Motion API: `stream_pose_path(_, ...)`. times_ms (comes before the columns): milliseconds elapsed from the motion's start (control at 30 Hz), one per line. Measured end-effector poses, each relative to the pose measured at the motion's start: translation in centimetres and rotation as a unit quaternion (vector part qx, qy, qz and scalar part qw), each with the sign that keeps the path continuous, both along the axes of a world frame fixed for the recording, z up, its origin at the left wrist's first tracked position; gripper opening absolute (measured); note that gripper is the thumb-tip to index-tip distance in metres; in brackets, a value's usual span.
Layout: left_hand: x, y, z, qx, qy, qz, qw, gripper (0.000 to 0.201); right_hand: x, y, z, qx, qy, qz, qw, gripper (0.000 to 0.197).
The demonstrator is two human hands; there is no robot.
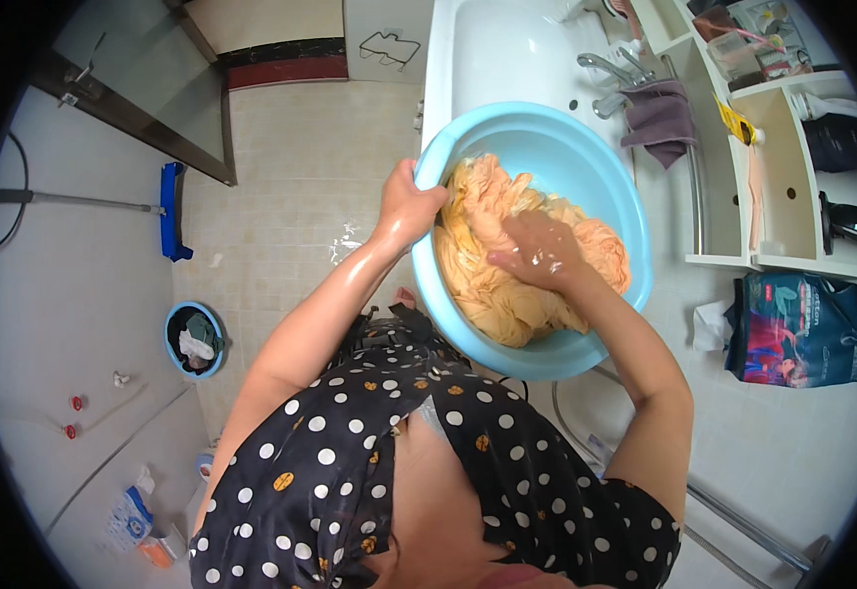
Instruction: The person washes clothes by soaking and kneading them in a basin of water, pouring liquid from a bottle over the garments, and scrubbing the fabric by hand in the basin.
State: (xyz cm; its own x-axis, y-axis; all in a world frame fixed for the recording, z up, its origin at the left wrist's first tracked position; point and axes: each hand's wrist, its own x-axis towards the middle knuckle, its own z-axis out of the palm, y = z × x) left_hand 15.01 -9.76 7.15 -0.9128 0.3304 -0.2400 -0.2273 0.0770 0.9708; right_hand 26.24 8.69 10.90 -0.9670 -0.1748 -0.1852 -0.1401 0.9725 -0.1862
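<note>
A light blue plastic basin [634, 211] rests tilted on the edge of the white sink, in front of me. Wet peach and yellow cloth [492, 294] lies bunched inside it. My left hand [412, 208] grips the basin's left rim, thumb over the edge; its fingers go partly out of sight behind the wall. My right hand [543, 250] presses on the cloth from above, wet and shiny, fingers laid out over the folds. Its fingertips are partly hard to make out against the cloth.
Behind the basin is the white sink [487, 59] with a chrome faucet [605, 69]. A purple towel [659, 118] hangs from a rail on the right. A dark package [801, 329] is at the right wall. On the tiled floor, left, stands a small blue bucket [171, 346] holding clothes.
</note>
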Motion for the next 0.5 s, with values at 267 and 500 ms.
stream_pose_path(267, 0.0, -0.9, 0.7, -0.037, 0.037, -0.064, 0.997, 0.029, -4.0, 0.7, -3.4, 0.008, -0.083, -0.009, 0.996, 0.037)
stream_pose_path(500, 0.5, -1.9, -0.3, -0.035, 0.025, -0.065, 0.997, 0.028, -6.5, 4.2, -7.2, -0.027, -0.067, -0.08, 0.994, 0.04)
